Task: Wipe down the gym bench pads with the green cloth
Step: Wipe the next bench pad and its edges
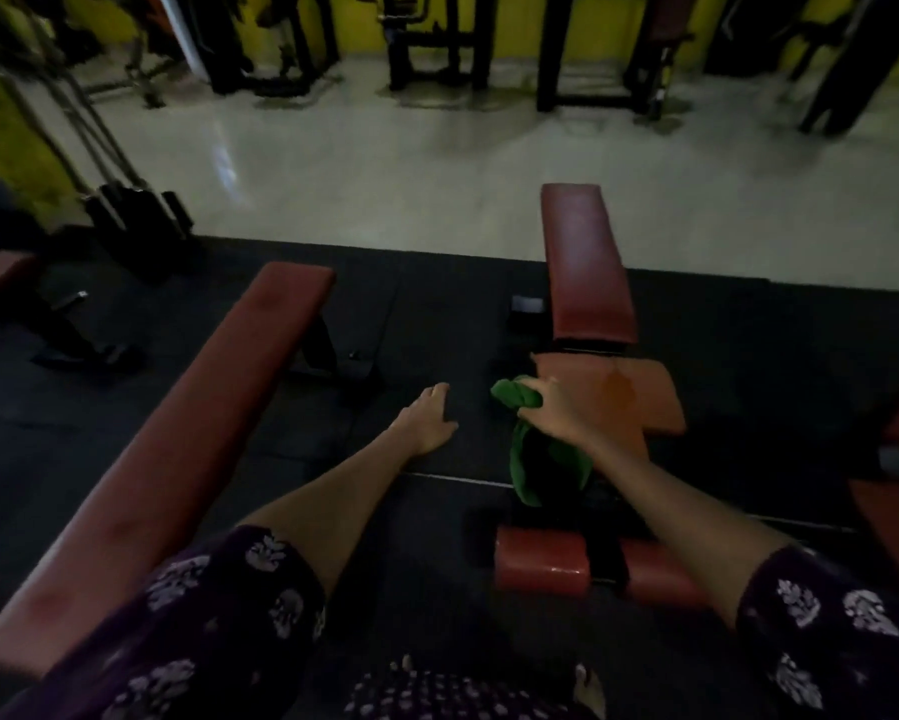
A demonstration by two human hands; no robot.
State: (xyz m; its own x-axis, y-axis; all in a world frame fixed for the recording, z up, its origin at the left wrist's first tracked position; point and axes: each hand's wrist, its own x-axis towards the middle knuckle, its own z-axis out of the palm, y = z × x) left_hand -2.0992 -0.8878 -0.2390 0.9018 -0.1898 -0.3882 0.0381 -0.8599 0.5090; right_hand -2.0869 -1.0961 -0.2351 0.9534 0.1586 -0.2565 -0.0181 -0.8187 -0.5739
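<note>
Head view. The right hand (551, 407) grips a bunched green cloth (527, 439) at the left edge of the red seat pad (629, 402) of an adjustable bench; most of the cloth hangs below and left of the hand, over the pad's edge. The inclined back pad (585, 262) rises beyond the seat. The left hand (429, 420), fingers relaxed and grasping nothing, hovers between this bench and a flat red bench (177, 444) on the left. Black floor mat (437, 314) lies beneath.
</note>
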